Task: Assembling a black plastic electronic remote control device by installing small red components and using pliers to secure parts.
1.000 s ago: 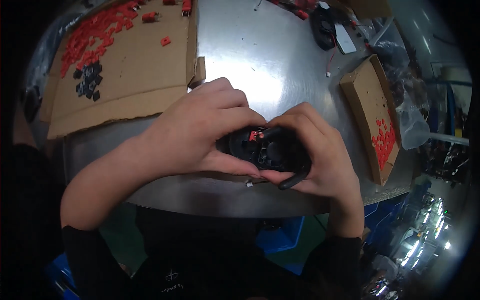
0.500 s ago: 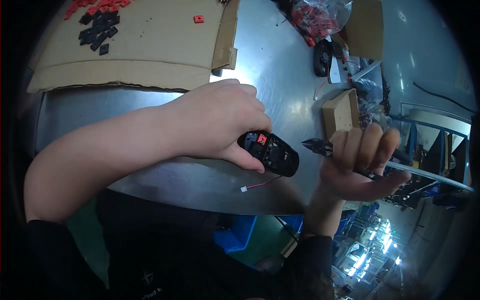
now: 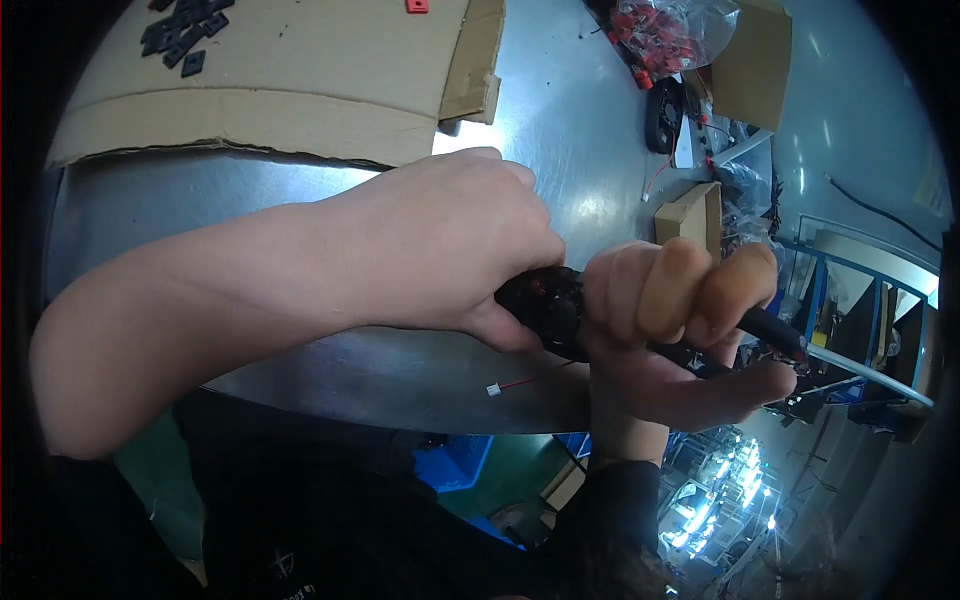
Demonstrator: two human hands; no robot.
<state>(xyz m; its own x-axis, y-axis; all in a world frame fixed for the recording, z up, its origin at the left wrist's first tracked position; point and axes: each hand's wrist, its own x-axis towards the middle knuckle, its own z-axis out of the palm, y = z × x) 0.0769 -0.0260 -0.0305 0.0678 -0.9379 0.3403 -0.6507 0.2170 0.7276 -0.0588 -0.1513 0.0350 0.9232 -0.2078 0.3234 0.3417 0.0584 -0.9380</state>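
My left hand (image 3: 490,235) is closed round the left end of a small oblong black plastic housing (image 3: 548,305) with electronic parts inside, its thumb on the near side. From the housing a thin red lead runs to a white connector plug (image 3: 493,390) lying on the metal table. My right hand (image 3: 670,310) is wrapped round black-handled pliers, and one handle (image 3: 775,332) sticks out to the right. The jaws are over the housing's right part, hidden behind my right fingers. Whether they touch anything inside cannot be seen.
A flattened cardboard tray (image 3: 300,60) at the far left bears several black square pieces (image 3: 185,35) and a red one (image 3: 417,5). At the far right are a bag of red parts (image 3: 665,40), another black housing (image 3: 663,118) and an open cardboard box (image 3: 692,218). The metal table's (image 3: 420,395) edge curves close to me.
My right hand has moved left with the pliers, bringing their jaws from beside the housing to over it. My left hand still holds the housing. The view has shifted slightly.
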